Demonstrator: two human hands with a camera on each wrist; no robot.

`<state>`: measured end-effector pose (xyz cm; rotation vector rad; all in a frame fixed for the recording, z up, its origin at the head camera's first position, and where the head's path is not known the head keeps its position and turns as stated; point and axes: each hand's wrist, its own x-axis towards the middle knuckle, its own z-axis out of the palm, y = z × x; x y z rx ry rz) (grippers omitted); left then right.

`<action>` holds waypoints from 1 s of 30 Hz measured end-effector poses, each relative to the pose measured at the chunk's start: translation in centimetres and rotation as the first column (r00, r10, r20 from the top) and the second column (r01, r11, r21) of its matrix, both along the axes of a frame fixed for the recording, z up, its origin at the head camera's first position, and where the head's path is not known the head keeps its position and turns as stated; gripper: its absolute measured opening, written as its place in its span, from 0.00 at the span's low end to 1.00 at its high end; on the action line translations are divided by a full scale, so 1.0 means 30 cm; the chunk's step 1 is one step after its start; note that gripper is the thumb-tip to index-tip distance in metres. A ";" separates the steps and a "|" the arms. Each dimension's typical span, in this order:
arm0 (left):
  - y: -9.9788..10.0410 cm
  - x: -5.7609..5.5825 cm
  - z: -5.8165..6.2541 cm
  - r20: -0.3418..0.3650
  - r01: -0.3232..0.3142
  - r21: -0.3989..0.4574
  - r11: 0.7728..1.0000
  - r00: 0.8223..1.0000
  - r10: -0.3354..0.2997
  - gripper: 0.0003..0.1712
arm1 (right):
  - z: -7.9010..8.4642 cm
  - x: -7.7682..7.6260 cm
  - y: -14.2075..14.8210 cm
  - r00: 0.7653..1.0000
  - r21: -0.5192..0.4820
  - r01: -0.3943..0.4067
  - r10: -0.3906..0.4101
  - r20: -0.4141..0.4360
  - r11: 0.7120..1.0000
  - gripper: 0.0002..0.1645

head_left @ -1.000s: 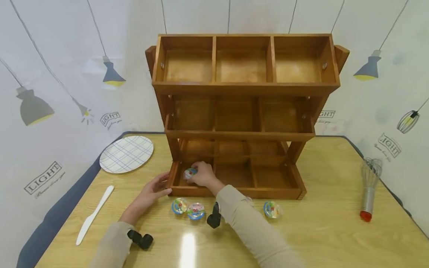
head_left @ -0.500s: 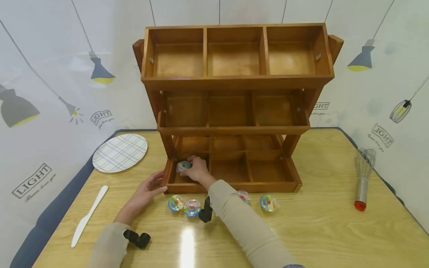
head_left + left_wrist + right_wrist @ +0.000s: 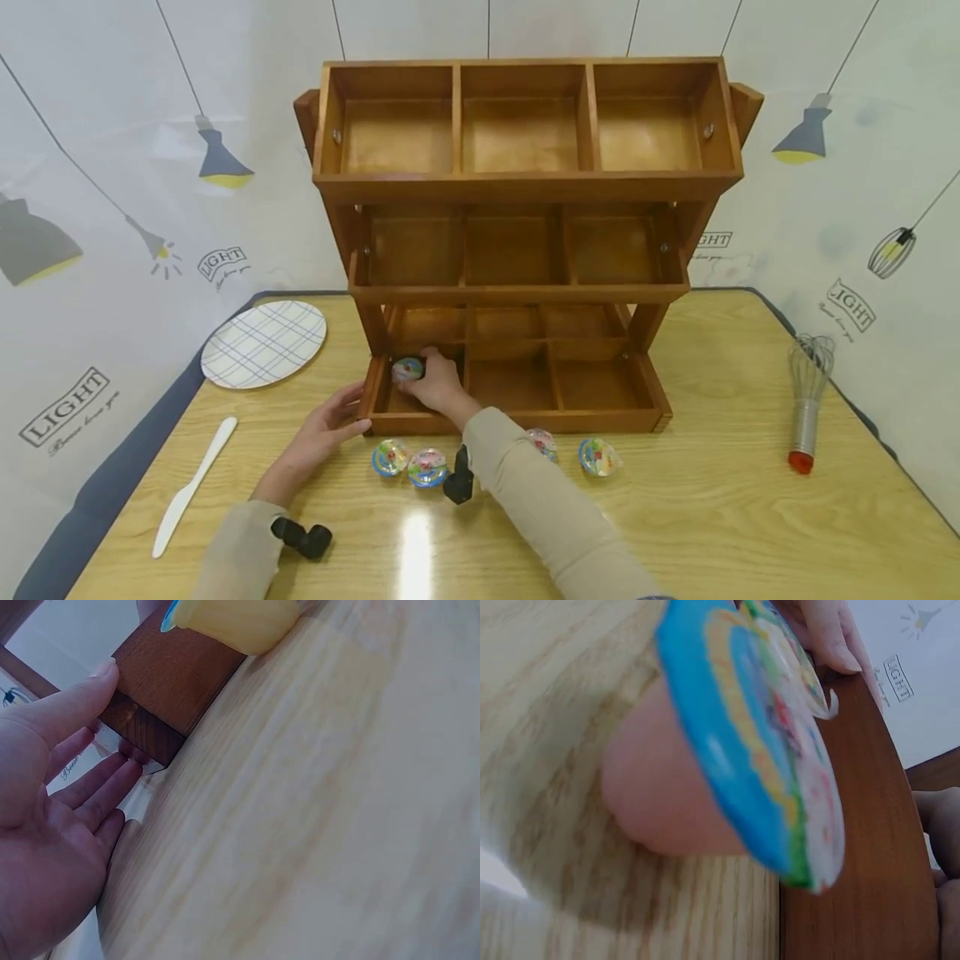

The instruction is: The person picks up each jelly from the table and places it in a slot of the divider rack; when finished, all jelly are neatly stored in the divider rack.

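My right hand [image 3: 442, 385] pinches a jelly cup [image 3: 407, 370] with a printed lid, inside the bottom left compartment of the wooden shelf [image 3: 517, 423]. My left hand [image 3: 322, 433] rests against the shelf's lower left corner; in the left wrist view its thumb touches the front board and its fingers lie loosely by the side. Two jelly cups, one with a blue-edged lid [image 3: 391, 457] and one beside it [image 3: 428, 468], sit before the shelf. Another jelly cup [image 3: 542, 443] is partly hidden by the right sleeve. A further one [image 3: 598, 457] lies farther right.
The shelf has three tiers, each divided into compartments, with the top tier [image 3: 527, 185] overhanging the hands' area. A checked plate [image 3: 264, 344] and a white plastic knife [image 3: 195, 487] lie at left. A whisk [image 3: 807, 412] with a red end lies at right.
The right hand has shifted slightly back and left within the bottom left compartment, still pinching the jelly cup. The left hand stays at the shelf corner. The head view has moved somewhat.
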<state>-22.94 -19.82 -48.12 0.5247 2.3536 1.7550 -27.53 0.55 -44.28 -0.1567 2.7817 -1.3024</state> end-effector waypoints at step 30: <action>0.006 0.003 -0.005 0.016 0.013 0.043 0.999 1.000 -0.014 0.36 | 0.109 0.380 0.714 0.921 -0.097 -0.248 0.204 -0.330 0.964 0.24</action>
